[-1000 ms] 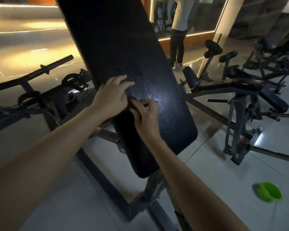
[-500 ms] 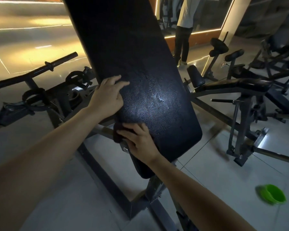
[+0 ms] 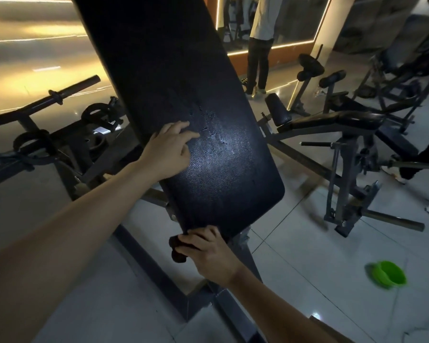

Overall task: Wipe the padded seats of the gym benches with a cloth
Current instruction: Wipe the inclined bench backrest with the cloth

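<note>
Cloth [image 3: 176,252], clenched in right hand [image 3: 209,254], slid to pad [image 3: 216,174] end; left hand [image 3: 169,149] flat.

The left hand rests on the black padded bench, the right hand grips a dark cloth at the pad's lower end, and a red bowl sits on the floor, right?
Only the colour is wrong: the head view shows a green bowl on the floor. The left hand rests on the black padded bench and the right hand grips the dark cloth at its lower end.
</note>
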### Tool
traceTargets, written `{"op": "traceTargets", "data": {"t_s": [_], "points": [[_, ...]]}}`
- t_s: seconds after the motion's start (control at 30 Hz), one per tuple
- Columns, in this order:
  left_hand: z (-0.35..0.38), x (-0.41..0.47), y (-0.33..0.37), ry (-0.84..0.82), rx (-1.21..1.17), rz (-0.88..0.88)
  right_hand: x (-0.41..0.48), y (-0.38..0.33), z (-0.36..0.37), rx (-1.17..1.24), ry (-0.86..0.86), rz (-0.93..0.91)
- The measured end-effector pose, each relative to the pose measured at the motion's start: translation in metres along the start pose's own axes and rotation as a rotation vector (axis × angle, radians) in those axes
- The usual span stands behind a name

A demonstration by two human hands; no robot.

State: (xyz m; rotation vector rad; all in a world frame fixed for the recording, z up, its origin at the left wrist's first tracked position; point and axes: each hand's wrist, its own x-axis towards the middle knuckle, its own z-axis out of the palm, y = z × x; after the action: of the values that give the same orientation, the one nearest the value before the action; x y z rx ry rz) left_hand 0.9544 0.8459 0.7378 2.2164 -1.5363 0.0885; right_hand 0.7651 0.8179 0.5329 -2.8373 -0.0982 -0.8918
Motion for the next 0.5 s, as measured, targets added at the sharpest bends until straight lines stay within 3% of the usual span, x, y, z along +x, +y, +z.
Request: {"op": "traceTargets", "data": {"t_s": [0.1, 0.23, 0.4, 0.5], "points": [[0.011, -0.001, 0.003, -0.096, 0.057, 0.034, -0.006, -0.004, -0.010, -0.005, -0.006, -0.003], [0.028, -0.006, -0.002, -0.170, 0.178, 0.098, 0.003, 0.005, -0.026, -0.028, 0.284, 0.293], [0.041, -0.014, -0.007, -0.045, 0.203, 0.159, 0.006, 0.022, -0.012, -0.010, 0.288, 0.313], [0.044, -0.013, -0.010, -0.016, 0.199, 0.156, 0.006, 0.035, -0.014, 0.045, 0.391, 0.398]]}}
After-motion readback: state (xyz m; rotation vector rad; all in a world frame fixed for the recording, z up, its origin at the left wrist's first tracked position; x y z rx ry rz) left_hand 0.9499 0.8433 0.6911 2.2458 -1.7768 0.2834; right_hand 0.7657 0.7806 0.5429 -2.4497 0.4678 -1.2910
